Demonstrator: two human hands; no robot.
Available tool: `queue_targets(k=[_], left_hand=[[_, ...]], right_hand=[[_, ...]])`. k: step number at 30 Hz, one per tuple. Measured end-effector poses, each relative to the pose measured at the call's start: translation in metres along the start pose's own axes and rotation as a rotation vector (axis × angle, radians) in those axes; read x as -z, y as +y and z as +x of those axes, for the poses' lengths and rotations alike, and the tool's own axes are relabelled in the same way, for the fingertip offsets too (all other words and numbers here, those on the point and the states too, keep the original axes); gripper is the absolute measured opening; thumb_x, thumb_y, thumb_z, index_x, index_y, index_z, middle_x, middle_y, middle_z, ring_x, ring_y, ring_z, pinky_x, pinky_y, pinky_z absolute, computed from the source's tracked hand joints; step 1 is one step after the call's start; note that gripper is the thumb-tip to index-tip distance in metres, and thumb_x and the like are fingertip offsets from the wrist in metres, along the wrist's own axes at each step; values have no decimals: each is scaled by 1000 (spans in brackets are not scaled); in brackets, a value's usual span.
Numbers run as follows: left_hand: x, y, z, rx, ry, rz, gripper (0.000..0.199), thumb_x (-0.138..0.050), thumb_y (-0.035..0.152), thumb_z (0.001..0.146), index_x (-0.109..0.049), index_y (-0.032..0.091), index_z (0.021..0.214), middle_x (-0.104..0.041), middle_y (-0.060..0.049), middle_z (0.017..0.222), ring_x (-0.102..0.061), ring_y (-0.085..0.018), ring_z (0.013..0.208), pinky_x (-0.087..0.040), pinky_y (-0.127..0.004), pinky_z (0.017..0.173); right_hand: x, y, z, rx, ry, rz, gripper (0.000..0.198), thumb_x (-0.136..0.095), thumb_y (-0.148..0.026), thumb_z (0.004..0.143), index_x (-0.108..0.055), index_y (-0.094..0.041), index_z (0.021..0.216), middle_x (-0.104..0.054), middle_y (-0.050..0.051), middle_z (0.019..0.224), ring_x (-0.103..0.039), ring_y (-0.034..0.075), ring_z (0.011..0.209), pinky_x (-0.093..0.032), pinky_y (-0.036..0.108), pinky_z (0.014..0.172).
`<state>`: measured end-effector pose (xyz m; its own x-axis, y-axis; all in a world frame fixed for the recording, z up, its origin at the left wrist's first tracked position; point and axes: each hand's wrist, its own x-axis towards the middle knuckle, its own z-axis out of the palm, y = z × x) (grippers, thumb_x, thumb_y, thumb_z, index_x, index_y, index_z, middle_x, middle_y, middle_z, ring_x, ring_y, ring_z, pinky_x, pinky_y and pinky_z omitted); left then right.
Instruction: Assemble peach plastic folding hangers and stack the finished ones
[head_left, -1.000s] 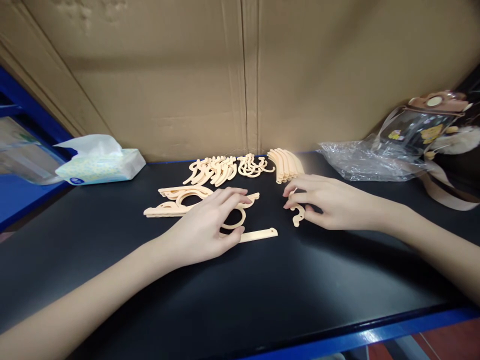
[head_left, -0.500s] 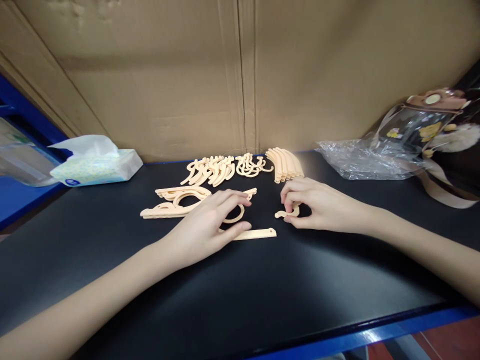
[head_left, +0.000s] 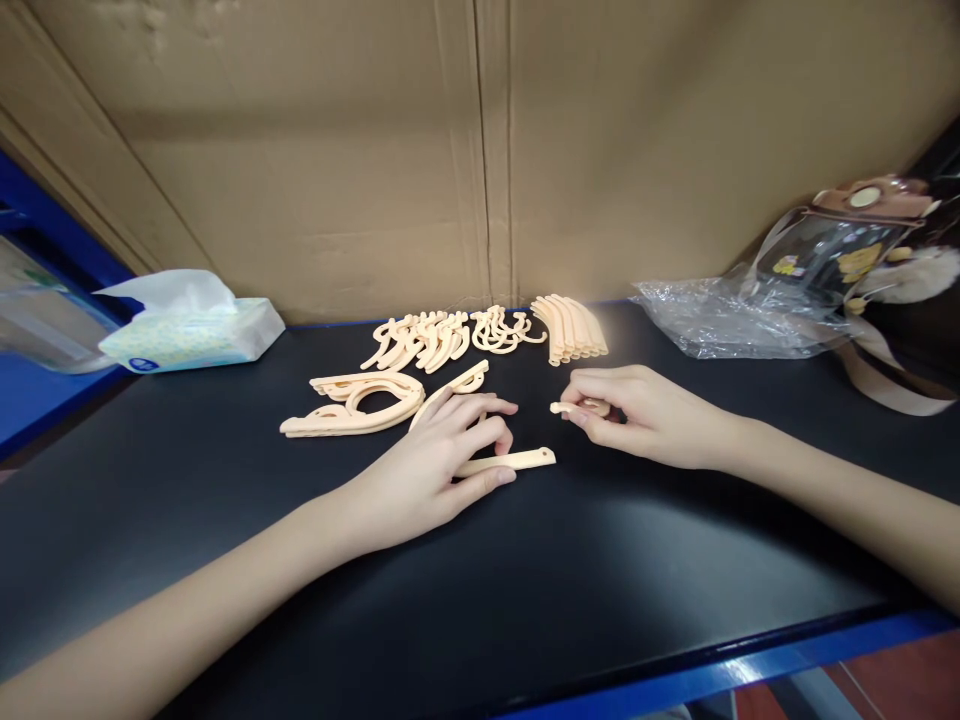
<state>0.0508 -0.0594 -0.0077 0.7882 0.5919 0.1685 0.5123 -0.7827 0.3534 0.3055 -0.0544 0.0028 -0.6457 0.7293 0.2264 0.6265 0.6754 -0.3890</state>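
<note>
My left hand is closed round a cream plastic hanger part, its thumb on the near side of the straight arm and its fingertips on the far side. A second curved arm shows beyond those fingers; the hand hides where the two meet. My right hand pinches a small cream hanger hook, whose tip sticks out to the left. Left of my left hand, folding hangers lie stacked, with a round opening at their middle.
Along the back of the black table lie curved hanger arms, loose hooks and a row of tubular arms. Tissues stand left; a plastic bag and clear bottle sit right. Cardboard rises behind.
My left fingers have closed on the straight arm, and the far curved arm has shifted left and tilted up. My right hand has lifted the hook from the table and turned it.
</note>
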Motion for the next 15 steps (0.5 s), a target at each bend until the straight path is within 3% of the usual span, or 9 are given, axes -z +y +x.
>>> queue_targets(k=[4,10,15], left_hand=[[0,1,0,40,11,40,15,-49,35,93,-56,22,92,-48,-6,133,-36,-27,129,-14,-57,111],[0,2,-2,3,8,-41,11,-50,31,92,-56,22,92,-47,-6,133,-38,-24,127,-34,-41,105],[-3,-2,-2,-14,37,-117,8,-52,28,91,-55,21,95,-46,-7,133,-41,-22,125,-37,-35,104]], right_hand=[[0,-3,0,-14,-33,-52,21,-37,-28,95,-47,-19,79,-50,-2,70,-44,11,59,-31,25,57],[-1,-4,0,-51,-33,-132,23,-32,-32,97,-45,-20,82,-51,-2,69,-46,12,57,-29,25,55],[-3,-5,0,-60,-57,-170,24,-31,-31,98,-46,-19,84,-52,-2,68,-47,12,56,-28,26,55]])
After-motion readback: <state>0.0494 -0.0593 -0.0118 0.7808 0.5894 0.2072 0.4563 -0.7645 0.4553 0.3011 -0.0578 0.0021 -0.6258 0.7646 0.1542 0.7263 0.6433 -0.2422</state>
